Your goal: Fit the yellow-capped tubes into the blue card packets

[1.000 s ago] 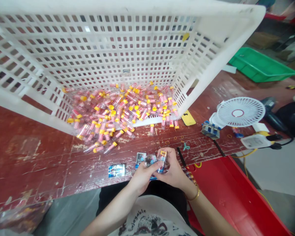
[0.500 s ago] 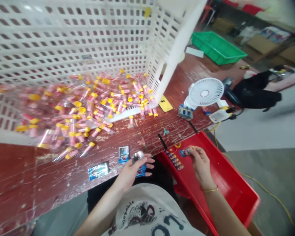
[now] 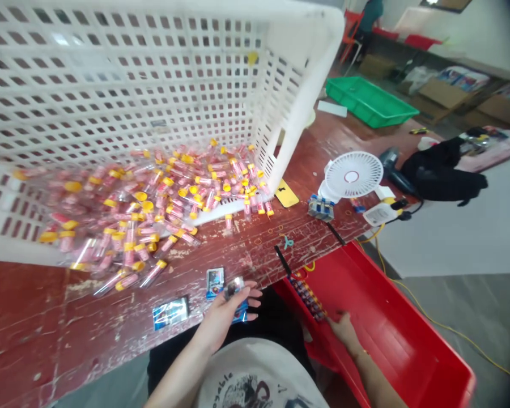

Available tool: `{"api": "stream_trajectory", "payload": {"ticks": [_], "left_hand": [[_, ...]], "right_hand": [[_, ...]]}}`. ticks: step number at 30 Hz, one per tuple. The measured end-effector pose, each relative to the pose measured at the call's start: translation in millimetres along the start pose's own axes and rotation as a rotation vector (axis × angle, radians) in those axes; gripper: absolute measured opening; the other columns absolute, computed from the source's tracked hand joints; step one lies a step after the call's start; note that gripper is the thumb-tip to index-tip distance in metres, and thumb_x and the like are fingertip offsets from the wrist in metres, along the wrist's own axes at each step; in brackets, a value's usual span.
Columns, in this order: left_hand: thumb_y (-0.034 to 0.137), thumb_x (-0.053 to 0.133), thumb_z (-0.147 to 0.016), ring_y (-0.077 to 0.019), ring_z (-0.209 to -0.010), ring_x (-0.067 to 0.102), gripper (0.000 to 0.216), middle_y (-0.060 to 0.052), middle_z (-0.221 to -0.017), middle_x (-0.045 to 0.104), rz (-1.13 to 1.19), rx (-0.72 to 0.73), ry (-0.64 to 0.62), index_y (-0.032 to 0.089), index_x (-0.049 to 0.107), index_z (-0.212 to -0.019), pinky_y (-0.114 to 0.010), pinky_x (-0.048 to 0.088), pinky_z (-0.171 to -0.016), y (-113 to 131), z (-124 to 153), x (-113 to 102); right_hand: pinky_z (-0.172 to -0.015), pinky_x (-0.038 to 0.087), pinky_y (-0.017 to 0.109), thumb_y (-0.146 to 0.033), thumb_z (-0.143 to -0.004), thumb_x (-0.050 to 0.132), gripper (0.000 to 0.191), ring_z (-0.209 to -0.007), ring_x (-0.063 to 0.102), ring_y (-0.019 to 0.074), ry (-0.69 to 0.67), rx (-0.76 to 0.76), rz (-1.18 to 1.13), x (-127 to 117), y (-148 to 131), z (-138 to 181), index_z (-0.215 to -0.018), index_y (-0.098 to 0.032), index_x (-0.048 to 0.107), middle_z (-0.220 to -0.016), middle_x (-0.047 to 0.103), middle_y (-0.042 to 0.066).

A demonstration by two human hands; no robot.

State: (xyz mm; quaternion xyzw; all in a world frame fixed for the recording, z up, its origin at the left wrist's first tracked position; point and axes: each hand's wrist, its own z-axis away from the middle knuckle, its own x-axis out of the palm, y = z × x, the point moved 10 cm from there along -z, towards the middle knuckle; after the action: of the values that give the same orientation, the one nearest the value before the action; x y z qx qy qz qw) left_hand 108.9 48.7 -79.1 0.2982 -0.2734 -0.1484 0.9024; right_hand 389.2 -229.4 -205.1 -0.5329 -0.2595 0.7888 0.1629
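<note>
My left hand [image 3: 227,311], at the table's front edge, is closed around a few small blue foil packets [image 3: 240,310]; a shiny silvery piece shows at its thumb. Beside it on the table lie an upright blue packet [image 3: 215,283] and a wider, glossy blue packet [image 3: 170,313]. Lower right, my right hand [image 3: 346,334] reaches into the red bin [image 3: 391,306]. Its fingers are together at the near end of a row of small blue packets [image 3: 308,296] along the bin's left side, on the end packet. The fingertips are partly hidden.
A white plastic basket [image 3: 300,85] lies on its side, spilling pink tubes with yellow caps [image 3: 170,204] onto the red table [image 3: 25,317]. To the right are a yellow phone [image 3: 286,194], a bundle of packets [image 3: 321,208], a white fan [image 3: 353,175] and a green tray [image 3: 369,102].
My right hand has moved down into the red bin, carrying a small packet to the end of the row. My left hand still holds its packets. The view has tilted up slightly.
</note>
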Motion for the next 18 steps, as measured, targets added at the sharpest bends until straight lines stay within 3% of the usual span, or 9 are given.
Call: {"api": "stream_trajectory", "payload": {"ticks": [2, 4, 7, 9, 13, 15, 18], "left_hand": [[0.038, 0.072, -0.073, -0.0215, -0.084, 0.065, 0.036, -0.012, -0.098, 0.07, 0.005, 0.014, -0.001, 0.016, 0.067, -0.102, -0.033, 0.055, -0.069, 1.6, 0.2, -0.6], [0.039, 0.071, -0.073, -0.0209, -0.083, 0.065, 0.037, -0.012, -0.097, 0.07, 0.005, 0.027, -0.003, 0.015, 0.067, -0.101, -0.033, 0.055, -0.068, 3.6, 0.7, 0.9], [0.04, 0.071, -0.073, -0.0201, -0.081, 0.065, 0.037, -0.012, -0.095, 0.07, -0.001, 0.037, -0.018, 0.015, 0.067, -0.1, -0.032, 0.054, -0.067, 5.7, 2.9, 5.3], [0.04, 0.071, -0.073, -0.02, -0.08, 0.065, 0.037, -0.012, -0.094, 0.07, 0.0, 0.051, -0.021, 0.015, 0.067, -0.099, -0.032, 0.054, -0.067, 7.9, 5.7, 5.4], [0.041, 0.072, -0.072, -0.02, -0.08, 0.064, 0.04, -0.012, -0.095, 0.07, 0.028, 0.1, 0.017, 0.014, 0.066, -0.101, -0.033, 0.053, -0.069, 13.0, 13.2, -8.2], [0.042, 0.072, -0.071, -0.0198, -0.081, 0.064, 0.042, -0.012, -0.096, 0.069, 0.045, 0.112, 0.046, 0.014, 0.065, -0.102, -0.032, 0.053, -0.069, 12.4, 16.3, -18.9], [0.043, 0.071, -0.071, -0.0189, -0.079, 0.063, 0.044, -0.012, -0.095, 0.07, 0.076, 0.124, 0.07, 0.013, 0.064, -0.102, -0.031, 0.052, -0.067, 9.1, 18.4, -31.6]], "right_hand": [[-0.063, 0.051, 0.048, -0.039, -0.057, 0.062, 0.03, -0.065, 0.064, 0.0335, 0.031, -0.063, 0.015, -13.7, -13.0, -8.2, -0.08, -0.023, 0.051, -0.061, 0.056, 0.003], [-0.072, 0.051, 0.048, -0.042, -0.065, 0.057, 0.031, -0.075, 0.062, 0.0313, 0.073, -0.24, 0.018, -23.3, -54.8, -14.2, -0.089, -0.022, 0.051, -0.076, 0.059, 0.007], [-0.081, 0.05, 0.044, -0.04, -0.078, 0.051, 0.027, -0.084, 0.06, 0.0268, 0.165, -0.655, 0.016, -22.6, -163.6, -13.3, -0.096, -0.02, 0.051, -0.09, 0.06, 0.011], [-0.085, 0.048, 0.044, -0.037, -0.082, 0.048, 0.026, -0.09, 0.058, 0.026, 0.197, -0.843, 0.048, -6.3, -237.7, -18.9, -0.099, -0.018, 0.052, -0.095, 0.061, 0.013], [-0.095, 0.042, 0.043, -0.032, -0.08, 0.049, 0.038, -0.107, 0.053, 0.0272, 0.159, -0.938, 0.094, 46.2, -348.8, -62.5, -0.112, -0.012, 0.05, -0.112, 0.058, 0.017], [-0.096, 0.04, 0.042, -0.03, -0.077, 0.052, 0.044, -0.109, 0.052, 0.0287, 0.149, -0.93, 0.131, 70.3, -383.1, -85.2, -0.115, -0.008, 0.049, -0.116, 0.056, 0.02], [-0.093, 0.041, 0.043, -0.029, -0.074, 0.056, 0.045, -0.107, 0.053, 0.0305, 0.147, -0.886, 0.189, 94.3, -410.8, -108.2, -0.114, -0.008, 0.051, -0.113, 0.057, 0.02]]}}
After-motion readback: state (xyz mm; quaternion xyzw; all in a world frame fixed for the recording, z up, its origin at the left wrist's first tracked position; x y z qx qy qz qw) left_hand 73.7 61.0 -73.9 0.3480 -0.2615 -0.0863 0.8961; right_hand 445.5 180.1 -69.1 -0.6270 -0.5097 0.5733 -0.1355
